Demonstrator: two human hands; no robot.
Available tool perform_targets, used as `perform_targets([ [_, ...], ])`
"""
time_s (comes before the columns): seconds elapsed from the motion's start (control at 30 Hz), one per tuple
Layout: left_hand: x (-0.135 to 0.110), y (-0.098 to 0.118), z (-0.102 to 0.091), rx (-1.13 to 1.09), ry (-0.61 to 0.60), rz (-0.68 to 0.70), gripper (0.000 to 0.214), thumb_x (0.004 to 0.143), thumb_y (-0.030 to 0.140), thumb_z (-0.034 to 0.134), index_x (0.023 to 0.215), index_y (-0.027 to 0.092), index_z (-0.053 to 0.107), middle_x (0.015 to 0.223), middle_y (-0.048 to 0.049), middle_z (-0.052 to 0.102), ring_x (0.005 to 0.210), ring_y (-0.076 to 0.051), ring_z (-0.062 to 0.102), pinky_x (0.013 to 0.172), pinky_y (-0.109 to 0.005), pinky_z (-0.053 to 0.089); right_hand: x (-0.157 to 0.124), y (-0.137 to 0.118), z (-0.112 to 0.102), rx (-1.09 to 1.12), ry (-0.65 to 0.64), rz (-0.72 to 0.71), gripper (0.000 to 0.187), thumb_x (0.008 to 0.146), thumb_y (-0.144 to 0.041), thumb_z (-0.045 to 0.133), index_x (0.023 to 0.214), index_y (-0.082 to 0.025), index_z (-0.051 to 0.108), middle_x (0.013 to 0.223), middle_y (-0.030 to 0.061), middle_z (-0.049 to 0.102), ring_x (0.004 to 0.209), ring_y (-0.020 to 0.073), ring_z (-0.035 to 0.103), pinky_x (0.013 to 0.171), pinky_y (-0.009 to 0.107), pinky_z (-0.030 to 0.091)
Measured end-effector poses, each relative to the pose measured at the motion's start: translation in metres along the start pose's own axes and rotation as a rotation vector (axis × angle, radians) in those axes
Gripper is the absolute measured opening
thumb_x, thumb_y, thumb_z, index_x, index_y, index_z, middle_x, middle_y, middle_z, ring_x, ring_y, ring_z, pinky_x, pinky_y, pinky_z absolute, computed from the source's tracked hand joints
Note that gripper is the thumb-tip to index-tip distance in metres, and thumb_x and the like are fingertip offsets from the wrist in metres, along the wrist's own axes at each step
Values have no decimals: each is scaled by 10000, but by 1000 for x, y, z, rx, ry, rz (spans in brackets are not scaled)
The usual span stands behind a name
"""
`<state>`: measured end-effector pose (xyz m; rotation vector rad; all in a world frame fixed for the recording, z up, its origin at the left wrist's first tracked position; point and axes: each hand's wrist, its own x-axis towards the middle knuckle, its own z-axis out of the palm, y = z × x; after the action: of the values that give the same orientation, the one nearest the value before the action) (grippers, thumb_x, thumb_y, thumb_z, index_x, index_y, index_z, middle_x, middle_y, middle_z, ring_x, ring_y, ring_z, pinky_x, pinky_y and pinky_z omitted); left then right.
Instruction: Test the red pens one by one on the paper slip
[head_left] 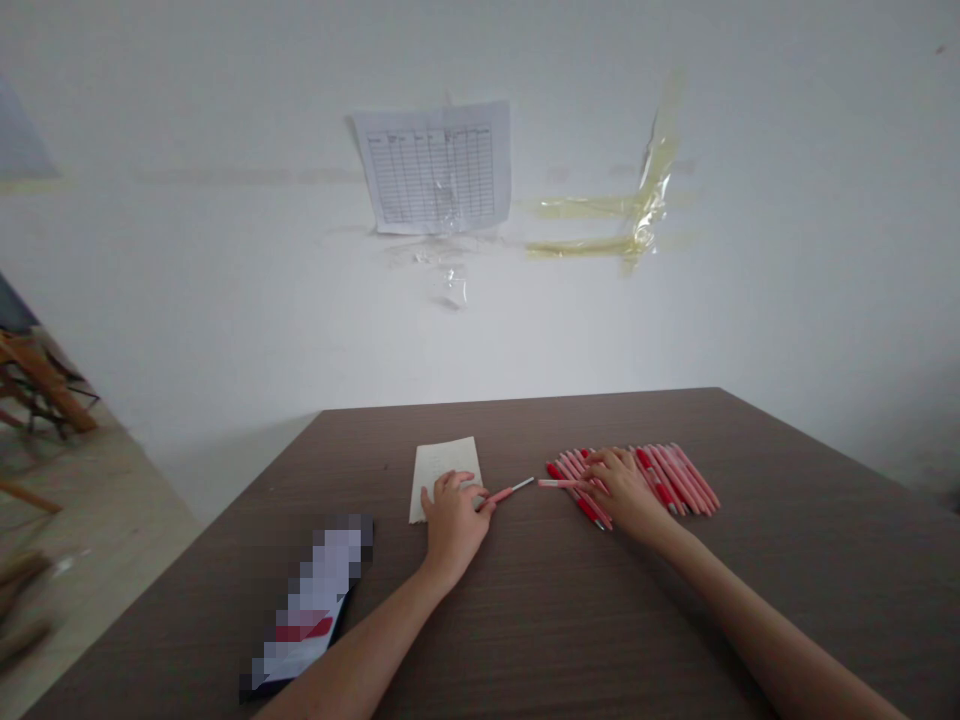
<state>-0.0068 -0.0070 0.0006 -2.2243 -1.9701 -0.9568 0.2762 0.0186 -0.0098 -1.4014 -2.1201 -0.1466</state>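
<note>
In the head view my left hand [454, 525] is closed in a pinch on a pen piece [501, 495], pink near the fingers with a thin grey-white length sticking out to the right. Below that hand lies a cream paper pad [433, 467], partly covered by the fingers. My right hand [619, 485] grips a slim pink pen tube [556, 484], barrel or cap I cannot tell. The ends of the two pieces face each other with a small gap between. Pink and red pens [682, 478] lie side by side in a row under and around my right hand.
A long pouch or packet [319, 590], blurred out in blocks, lies left of my left forearm on the brown table [525, 620]. The table's far edge runs along a white wall bearing a taped printed sheet [435, 165] and yellowed tape [592, 208].
</note>
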Motion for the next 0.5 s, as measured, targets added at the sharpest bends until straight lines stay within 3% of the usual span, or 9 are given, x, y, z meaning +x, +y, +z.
perform_targets([
  [0.23, 0, 6, -1, -101, -46, 152, 146, 753, 226, 717, 838, 341, 748, 1184, -19, 639, 1248, -288, 450, 1083, -655, 174, 0, -9, -1, 77, -40, -68, 153, 877, -341, 584, 843, -226, 680, 1072, 97, 611, 1092, 280, 488, 957, 491, 379],
  [0.5, -2, 10, 1, -138, -169, 164, 96, 725, 262, 754, 772, 346, 751, 1171, -8, 654, 1244, -297, 456, 1060, -684, 161, -1, -27, -12, 133, -104, -81, 50, 831, -273, 656, 823, -224, 666, 1053, 74, 606, 1105, 264, 492, 1005, 485, 353],
])
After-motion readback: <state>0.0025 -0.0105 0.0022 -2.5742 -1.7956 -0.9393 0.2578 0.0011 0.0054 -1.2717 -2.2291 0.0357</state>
